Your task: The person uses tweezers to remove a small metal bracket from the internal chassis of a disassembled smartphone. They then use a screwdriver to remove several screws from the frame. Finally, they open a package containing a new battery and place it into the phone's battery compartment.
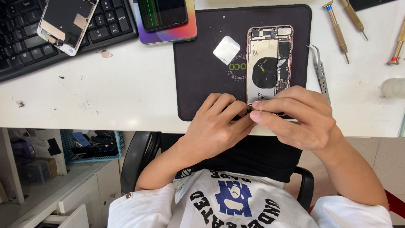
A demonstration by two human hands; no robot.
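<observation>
White desk (126,88) fills the upper half of your view, its right end cut off by the frame. Black keyboard (25,42) at 10 o'clock, only partly in frame, with a detached phone screen (67,21) lying face down across its keys. Dark work mat (202,84) at centre, its near edge hidden under your hands. A second phone (162,12) on a rainbow-coloured pad at 12 o'clock, top cut off. On the mat, the opened phone body (269,59) lies back-down with its insides showing; its bottom end is covered by your fingers, so what sits there cannot be made out. Your left hand (219,126) at 6 o'clock of the mat, fingers curled and bunched against the phone's lower edge. Your right hand (301,120) just beside it, thumb and forefinger pressed together at that same edge; whether they pinch a small part or tool, you cannot tell. Tweezers (321,74) lie just off the mat at 3 o'clock. Three screwdrivers (337,29) at 1 o'clock, two partly cropped. A small silvery square plate (226,50) rests on the mat left of the phone body.
</observation>
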